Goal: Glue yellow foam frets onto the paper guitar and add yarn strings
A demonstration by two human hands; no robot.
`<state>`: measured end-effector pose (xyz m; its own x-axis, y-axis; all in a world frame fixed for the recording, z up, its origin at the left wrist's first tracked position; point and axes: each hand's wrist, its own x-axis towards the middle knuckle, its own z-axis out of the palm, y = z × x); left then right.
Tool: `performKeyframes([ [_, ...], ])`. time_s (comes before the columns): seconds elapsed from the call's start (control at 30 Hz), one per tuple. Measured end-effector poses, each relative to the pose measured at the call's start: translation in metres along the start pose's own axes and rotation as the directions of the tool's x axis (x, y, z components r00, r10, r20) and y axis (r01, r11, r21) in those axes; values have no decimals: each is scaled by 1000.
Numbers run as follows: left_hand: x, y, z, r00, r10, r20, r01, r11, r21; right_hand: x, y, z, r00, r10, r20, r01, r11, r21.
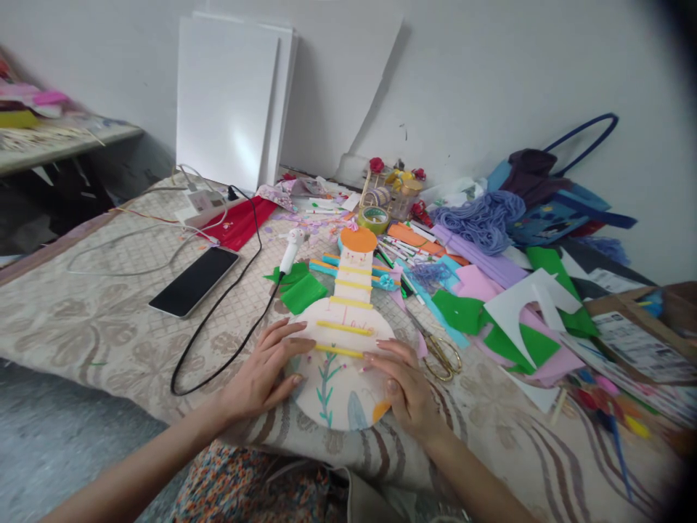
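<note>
A round cream craft piece (pixel 340 378) with a tall neck, an orange top (pixel 358 240), yellow strips across it and a painted green sprig lies on the patterned cloth. My left hand (pixel 266 370) rests flat on its left edge, fingers stretched toward a yellow strip (pixel 337 351). My right hand (pixel 406 385) lies flat on its right edge, fingertips touching the same strip. Neither hand holds anything.
Gold scissors (pixel 438 352) lie just right of my right hand. A glue gun (pixel 291 250) with a black cord, a phone (pixel 194 282), green and white paper scraps (pixel 523 312), markers, tape rolls and a blue bag (pixel 549 200) crowd the back and right. White boards (pixel 229 98) lean on the wall.
</note>
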<state>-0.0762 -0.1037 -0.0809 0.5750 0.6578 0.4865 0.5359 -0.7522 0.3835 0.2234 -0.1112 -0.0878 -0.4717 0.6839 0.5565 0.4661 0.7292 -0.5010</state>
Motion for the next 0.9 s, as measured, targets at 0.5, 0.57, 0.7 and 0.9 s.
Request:
performKeyframes([
  [0.5, -2, 1, -1, 1000, 17, 10, -16, 1000, -7, -1, 1, 1, 1000, 12, -9, -12, 999, 34],
  [0.57, -1, 1, -2, 1000, -14, 7, 14, 999, -44, -1, 1, 1, 1000, 14, -7, -14, 999, 38],
  [0.7, -3, -1, -2, 986, -168, 0, 163, 954, -252, -1, 0, 1, 999, 35, -5, -35, 997, 75],
  [0.9, 7, -7, -5, 925, -343, -166, 237, 859, -455, 4, 0, -5, 996, 54, -65, -46, 991, 124],
])
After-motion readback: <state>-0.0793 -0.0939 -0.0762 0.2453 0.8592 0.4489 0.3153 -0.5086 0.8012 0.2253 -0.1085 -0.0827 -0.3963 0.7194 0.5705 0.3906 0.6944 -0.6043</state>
